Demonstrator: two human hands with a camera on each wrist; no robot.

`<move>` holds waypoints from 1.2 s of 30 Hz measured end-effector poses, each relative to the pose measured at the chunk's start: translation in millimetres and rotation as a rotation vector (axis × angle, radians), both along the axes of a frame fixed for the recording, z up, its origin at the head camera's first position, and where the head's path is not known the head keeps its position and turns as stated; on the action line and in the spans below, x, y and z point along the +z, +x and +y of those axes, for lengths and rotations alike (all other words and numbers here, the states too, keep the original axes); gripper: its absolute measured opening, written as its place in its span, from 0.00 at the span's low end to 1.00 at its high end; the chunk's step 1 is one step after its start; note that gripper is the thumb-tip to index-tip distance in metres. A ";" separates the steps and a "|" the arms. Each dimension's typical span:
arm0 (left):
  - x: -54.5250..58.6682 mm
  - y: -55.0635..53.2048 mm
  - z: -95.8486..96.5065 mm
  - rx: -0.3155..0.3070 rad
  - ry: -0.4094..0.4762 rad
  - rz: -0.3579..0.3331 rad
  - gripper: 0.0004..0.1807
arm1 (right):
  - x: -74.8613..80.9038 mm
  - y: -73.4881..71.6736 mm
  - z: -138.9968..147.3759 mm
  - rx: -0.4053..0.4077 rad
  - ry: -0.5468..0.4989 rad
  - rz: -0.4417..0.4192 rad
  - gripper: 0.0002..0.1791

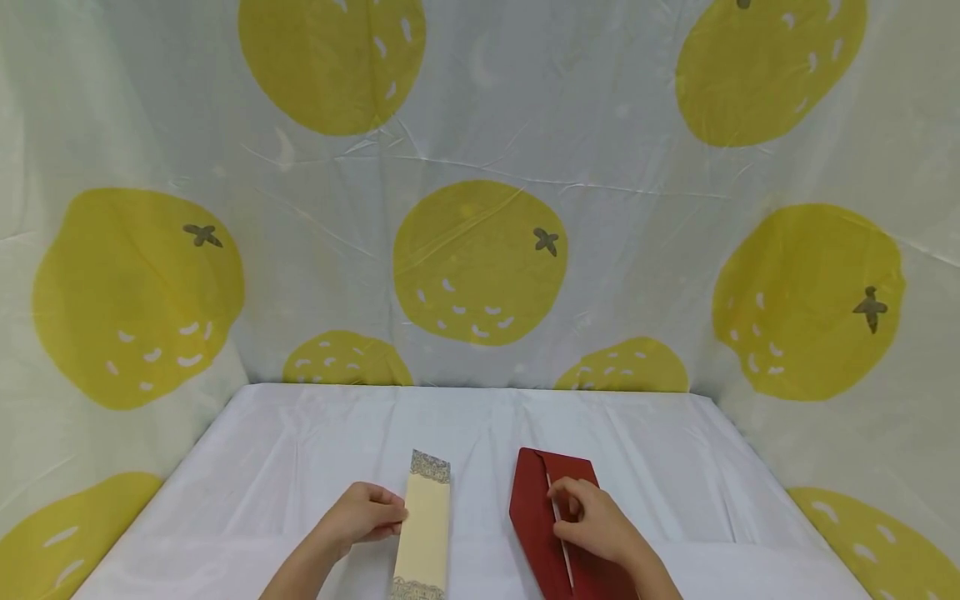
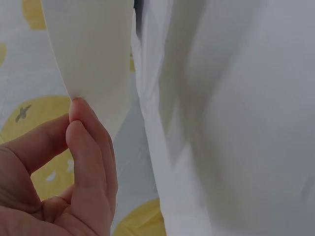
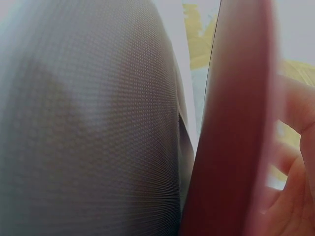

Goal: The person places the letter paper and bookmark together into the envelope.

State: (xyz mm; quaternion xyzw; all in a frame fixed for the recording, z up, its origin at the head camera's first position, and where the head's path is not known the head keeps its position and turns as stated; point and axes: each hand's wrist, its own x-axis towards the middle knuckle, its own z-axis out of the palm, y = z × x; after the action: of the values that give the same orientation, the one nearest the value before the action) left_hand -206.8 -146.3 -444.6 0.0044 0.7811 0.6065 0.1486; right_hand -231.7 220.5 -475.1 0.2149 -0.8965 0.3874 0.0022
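In the head view a long cream card (image 1: 424, 533) with grey lace-like patterned ends stands tilted at the centre front. My left hand (image 1: 362, 512) pinches its left edge between thumb and fingers; the left wrist view shows that grip on the card's plain pale side (image 2: 96, 54). To the right is a dark red envelope (image 1: 534, 508), a thin white edge showing along its opening. My right hand (image 1: 596, 521) grips the envelope there with curled fingers. In the right wrist view the red panel (image 3: 236, 123) hides part of those fingers.
A white cloth (image 1: 315, 450) with folds covers the table. Behind and at both sides hangs a pale curtain (image 1: 480, 150) printed with yellow fruit. A grey woven surface (image 3: 98, 128), too close to identify, fills the left of the right wrist view.
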 end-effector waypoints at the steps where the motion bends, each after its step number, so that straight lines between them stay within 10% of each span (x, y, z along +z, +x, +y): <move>1: -0.1 -0.5 3.4 -0.010 0.006 -0.003 0.06 | 0.1 -0.1 0.1 0.001 0.000 -0.001 0.19; 19: 6.4 -9.1 57.6 -0.104 0.095 -0.020 0.06 | 2.1 0.5 -0.9 -0.005 0.014 -0.007 0.18; 36: -7.0 -26.3 102.5 -0.066 0.184 -0.049 0.04 | 1.1 -0.7 -0.9 0.010 0.021 -0.019 0.17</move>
State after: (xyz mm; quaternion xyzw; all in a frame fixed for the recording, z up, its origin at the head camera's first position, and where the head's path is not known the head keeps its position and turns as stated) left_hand -233.1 -43.8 -451.7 0.0287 0.7176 0.6704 0.1866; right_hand -232.4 219.6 -474.0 0.2159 -0.8993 0.3801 -0.0106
